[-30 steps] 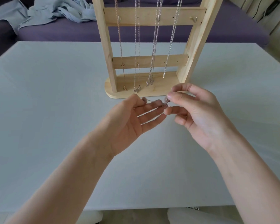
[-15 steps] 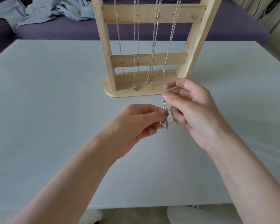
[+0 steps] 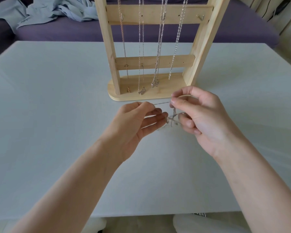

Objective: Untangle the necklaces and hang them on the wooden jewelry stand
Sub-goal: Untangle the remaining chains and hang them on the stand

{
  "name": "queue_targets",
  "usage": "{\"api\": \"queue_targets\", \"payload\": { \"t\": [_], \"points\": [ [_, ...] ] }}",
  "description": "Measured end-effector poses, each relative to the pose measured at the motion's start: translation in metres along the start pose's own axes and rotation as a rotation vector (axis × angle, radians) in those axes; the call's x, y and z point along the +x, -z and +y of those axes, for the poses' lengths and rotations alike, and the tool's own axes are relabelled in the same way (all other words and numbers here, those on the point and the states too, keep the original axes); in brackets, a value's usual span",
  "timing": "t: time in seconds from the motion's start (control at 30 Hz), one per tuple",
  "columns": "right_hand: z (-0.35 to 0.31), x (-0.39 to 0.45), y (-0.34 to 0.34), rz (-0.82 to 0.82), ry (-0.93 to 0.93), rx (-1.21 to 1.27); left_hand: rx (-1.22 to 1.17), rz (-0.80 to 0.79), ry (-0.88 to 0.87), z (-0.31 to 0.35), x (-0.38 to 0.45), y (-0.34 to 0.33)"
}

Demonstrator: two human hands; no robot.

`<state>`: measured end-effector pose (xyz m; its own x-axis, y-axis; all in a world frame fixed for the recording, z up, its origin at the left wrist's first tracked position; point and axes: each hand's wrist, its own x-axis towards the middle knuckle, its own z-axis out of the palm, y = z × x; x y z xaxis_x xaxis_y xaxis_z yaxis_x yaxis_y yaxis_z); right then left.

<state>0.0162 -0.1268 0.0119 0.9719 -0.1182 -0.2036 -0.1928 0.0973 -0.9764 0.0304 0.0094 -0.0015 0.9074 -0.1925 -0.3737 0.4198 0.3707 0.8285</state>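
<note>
2 hands have drawn apart since 0.5 s ago, stretching a length of the necklace (image 3: 161,103) taut between them; the tangle (image 3: 172,119) now hangs in the gap, just in front of the stand (image 3: 158,64). The knot is opening but not yet free. Left hand (image 3: 133,125) pinches the chain at thumb and forefinger. Right hand (image 3: 200,118) pinches the other end, lower fingers curled near the tangle. 4 chains (image 3: 158,47) already hang on the stand

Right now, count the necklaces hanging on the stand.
4, side by side on the stand: far-left chain, second, third, rightmost. Their hooks are out of view, so others may be hidden.
</note>
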Motion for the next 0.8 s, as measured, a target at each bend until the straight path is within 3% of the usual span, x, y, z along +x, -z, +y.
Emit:
{"api": "queue_targets", "payload": {
  "t": [0.17, 0.33, 0.47, 0.57, 0.63, 0.7, 0.8],
  "points": [
    [-0.001, 0.001, -0.001, -0.044, -0.023, 0.088, 0.089, -0.039, 0.076, -0.001, -0.002, 0.001],
    [0.001, 0.001, -0.004, -0.072, -0.058, 0.148, -0.139, -0.073, 0.107, -0.001, -0.001, -0.003],
    [0.002, 0.001, -0.004, -0.055, -0.050, 0.116, -0.157, -0.019, 0.046, -0.003, 0.000, -0.005],
    [0.005, 0.002, -0.004, -0.007, 0.016, -0.087, -0.004, 0.041, -0.058, 0.000, 0.000, -0.003],
    [0.008, 0.005, -0.003, 0.025, 0.088, -0.273, 0.251, 0.057, -0.141, 0.003, 0.001, 0.001],
    [0.012, 0.008, -0.001, 0.054, 0.191, -0.551, 0.531, 0.065, -0.237, 0.005, 0.001, 0.004],
    [0.018, 0.010, 0.000, 0.072, 0.305, -0.905, 0.736, 0.055, -0.333, 0.012, 0.002, 0.007]
  ]
}}
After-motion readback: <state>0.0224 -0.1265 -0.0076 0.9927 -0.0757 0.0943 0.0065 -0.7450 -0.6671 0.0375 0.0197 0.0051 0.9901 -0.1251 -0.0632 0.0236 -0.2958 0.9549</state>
